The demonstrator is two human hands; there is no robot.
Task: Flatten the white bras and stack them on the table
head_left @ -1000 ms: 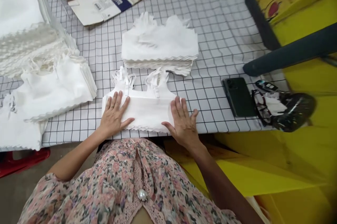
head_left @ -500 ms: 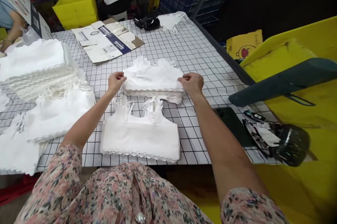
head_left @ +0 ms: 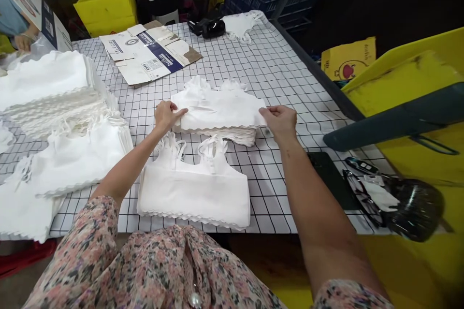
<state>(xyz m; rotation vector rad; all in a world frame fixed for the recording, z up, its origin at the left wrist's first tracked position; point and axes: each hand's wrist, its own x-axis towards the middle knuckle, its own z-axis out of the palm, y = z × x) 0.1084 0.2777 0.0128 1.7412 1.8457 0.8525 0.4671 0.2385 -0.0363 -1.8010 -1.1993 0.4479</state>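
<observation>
My left hand [head_left: 166, 113] pinches the left edge of the top white garment [head_left: 221, 108], and my right hand [head_left: 280, 120] pinches its right edge. That piece is lifted slightly off a stack of white garments [head_left: 232, 135] in the middle of the checked table [head_left: 290, 81]. Nearer to me lies a second flat stack of white strappy tops [head_left: 194, 190] at the table's front edge, untouched.
Large piles of white garments [head_left: 54, 120] fill the left side. A flattened cardboard box [head_left: 150, 57] lies further back. A dark phone [head_left: 331, 178], glasses [head_left: 362, 193] and a black bag [head_left: 413, 207] sit at the right, beside yellow bins [head_left: 409, 86]. Other people stand at the far end.
My hands left the near stack and reached to the farther one. They now pinch its top garment and have pulled it slightly outward and up. The view tilted upward.
</observation>
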